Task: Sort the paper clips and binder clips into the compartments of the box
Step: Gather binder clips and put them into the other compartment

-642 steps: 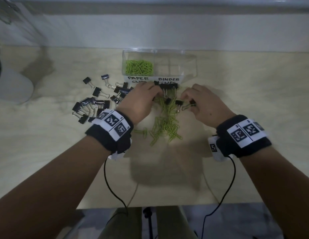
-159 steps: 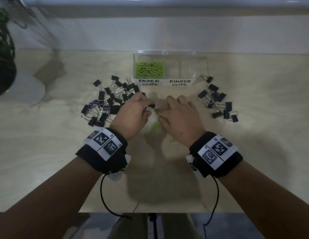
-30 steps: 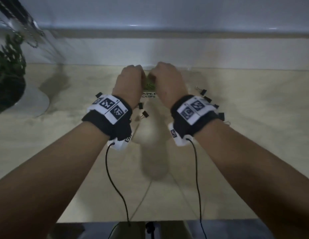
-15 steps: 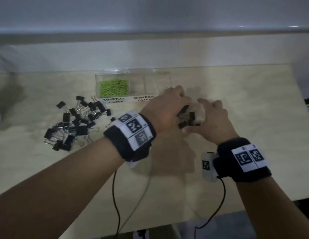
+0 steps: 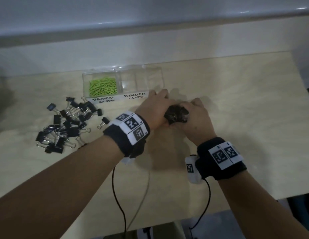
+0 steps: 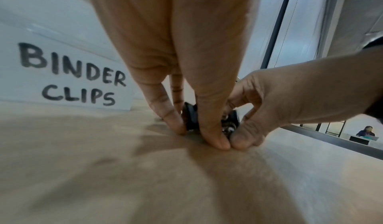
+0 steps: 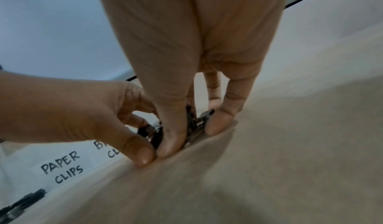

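A clear box [image 5: 151,78] stands at the back of the table. Its left compartment, labelled PAPER CLIPS, holds green paper clips [image 5: 102,87]. The compartment labelled BINDER CLIPS [image 6: 70,77] has nothing in it. Just right of the box front, my left hand [image 5: 159,108] and right hand [image 5: 193,112] cup a bunch of black binder clips [image 5: 176,114] between them on the table. Curled fingers of both hands press in on the clips [image 6: 190,118], fingertips on the wood, thumbs touching. The same bunch [image 7: 194,121] shows between the fingers in the right wrist view.
A loose heap of several black binder clips [image 5: 67,123] lies on the table left of the box. The wooden table [image 5: 236,118] ends at a wall behind and at a front edge near my forearms. Wrist-camera cables [image 5: 119,195] hang off the front.
One second ago both hands were over the paper clip compartment. They have since come down right of the box, and now close tighter round the binder clips.
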A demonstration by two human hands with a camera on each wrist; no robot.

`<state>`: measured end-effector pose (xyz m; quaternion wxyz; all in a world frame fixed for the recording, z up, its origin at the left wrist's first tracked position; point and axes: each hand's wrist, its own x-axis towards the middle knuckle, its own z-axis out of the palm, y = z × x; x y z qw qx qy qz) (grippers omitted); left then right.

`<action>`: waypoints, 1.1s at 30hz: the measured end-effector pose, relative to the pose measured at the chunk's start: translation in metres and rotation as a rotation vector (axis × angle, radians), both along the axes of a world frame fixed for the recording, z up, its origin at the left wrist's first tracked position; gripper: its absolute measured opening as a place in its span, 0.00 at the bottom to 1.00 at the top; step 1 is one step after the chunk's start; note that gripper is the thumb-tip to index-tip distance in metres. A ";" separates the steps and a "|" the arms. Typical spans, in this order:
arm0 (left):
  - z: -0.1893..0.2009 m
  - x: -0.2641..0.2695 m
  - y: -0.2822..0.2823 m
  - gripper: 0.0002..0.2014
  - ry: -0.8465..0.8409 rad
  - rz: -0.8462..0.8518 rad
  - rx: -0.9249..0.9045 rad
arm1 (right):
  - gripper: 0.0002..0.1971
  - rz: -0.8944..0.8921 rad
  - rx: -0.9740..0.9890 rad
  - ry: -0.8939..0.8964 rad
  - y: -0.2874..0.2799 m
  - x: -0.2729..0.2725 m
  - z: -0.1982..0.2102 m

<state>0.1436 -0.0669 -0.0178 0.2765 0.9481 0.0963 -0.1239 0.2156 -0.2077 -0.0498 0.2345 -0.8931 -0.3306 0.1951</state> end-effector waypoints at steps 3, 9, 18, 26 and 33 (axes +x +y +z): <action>-0.001 -0.005 -0.002 0.17 -0.003 0.011 -0.058 | 0.11 -0.003 0.038 -0.038 0.001 0.000 0.000; 0.001 -0.010 -0.006 0.09 0.016 0.048 -0.053 | 0.07 0.035 -0.070 -0.056 0.002 -0.001 0.000; 0.022 -0.053 0.028 0.07 -0.057 0.294 -0.206 | 0.10 0.007 0.160 0.119 0.043 0.006 0.082; 0.066 -0.058 0.080 0.06 -0.164 0.470 -0.088 | 0.16 0.317 0.036 -0.053 0.145 0.003 0.091; 0.055 -0.006 0.092 0.07 -0.205 0.431 0.053 | 0.18 0.140 -0.002 -0.078 0.078 0.013 0.097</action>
